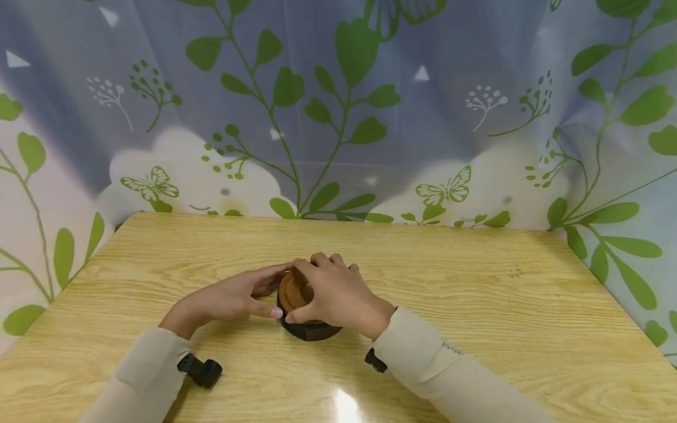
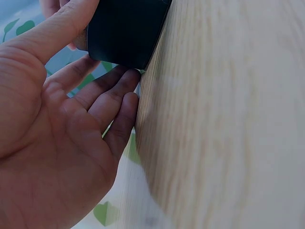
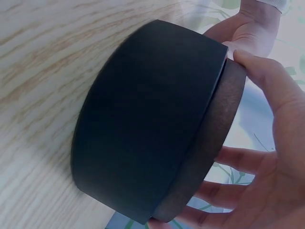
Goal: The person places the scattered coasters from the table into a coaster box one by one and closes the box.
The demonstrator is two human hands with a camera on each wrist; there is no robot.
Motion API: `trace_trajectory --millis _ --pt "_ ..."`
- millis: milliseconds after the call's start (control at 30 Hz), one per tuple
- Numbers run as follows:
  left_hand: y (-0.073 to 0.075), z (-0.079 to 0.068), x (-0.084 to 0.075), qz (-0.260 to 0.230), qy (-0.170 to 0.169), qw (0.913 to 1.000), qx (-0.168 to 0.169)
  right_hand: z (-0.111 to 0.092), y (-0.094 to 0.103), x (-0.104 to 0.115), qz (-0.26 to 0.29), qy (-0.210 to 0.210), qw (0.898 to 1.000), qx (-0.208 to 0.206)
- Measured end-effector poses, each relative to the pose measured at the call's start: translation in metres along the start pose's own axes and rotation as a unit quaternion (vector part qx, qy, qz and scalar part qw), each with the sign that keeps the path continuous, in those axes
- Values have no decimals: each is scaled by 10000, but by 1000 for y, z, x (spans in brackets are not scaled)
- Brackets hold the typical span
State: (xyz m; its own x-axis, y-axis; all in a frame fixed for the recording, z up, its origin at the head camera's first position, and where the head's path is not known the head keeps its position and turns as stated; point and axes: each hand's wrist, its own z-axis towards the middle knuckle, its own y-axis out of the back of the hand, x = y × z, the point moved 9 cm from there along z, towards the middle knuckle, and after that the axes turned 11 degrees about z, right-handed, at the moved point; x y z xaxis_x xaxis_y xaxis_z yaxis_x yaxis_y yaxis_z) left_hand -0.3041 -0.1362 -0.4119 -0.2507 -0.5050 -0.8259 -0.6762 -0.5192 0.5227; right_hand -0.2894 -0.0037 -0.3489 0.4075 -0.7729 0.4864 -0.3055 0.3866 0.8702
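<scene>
A low round black container stands on the wooden table between the hands. Set in its top is a brown disc-like piece with a hollow in the middle, its rim rising above the black wall in the right wrist view. My right hand arches over from the right, gripping the brown rim between thumb and fingers. From the left, my left hand holds the container's side, with its thumb near and its fingers round the far side. Part of the brown piece lies hidden beneath the right hand.
The light wood table reaches back to a curtain printed with green leaves and butterflies. Curtain fabric also hangs along the left and right table edges. Both wrists carry black straps over beige sleeves.
</scene>
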Motion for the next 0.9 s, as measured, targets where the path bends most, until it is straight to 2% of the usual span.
trace_trajectory --millis 400,900 --pt "0 0 -3 -21 -137 9999 9 1 -4 0 -236 -143 9996 95" --pt "0 0 1 43 -14 10000 -14 -2 -4 0 -234 -40 9997 3"
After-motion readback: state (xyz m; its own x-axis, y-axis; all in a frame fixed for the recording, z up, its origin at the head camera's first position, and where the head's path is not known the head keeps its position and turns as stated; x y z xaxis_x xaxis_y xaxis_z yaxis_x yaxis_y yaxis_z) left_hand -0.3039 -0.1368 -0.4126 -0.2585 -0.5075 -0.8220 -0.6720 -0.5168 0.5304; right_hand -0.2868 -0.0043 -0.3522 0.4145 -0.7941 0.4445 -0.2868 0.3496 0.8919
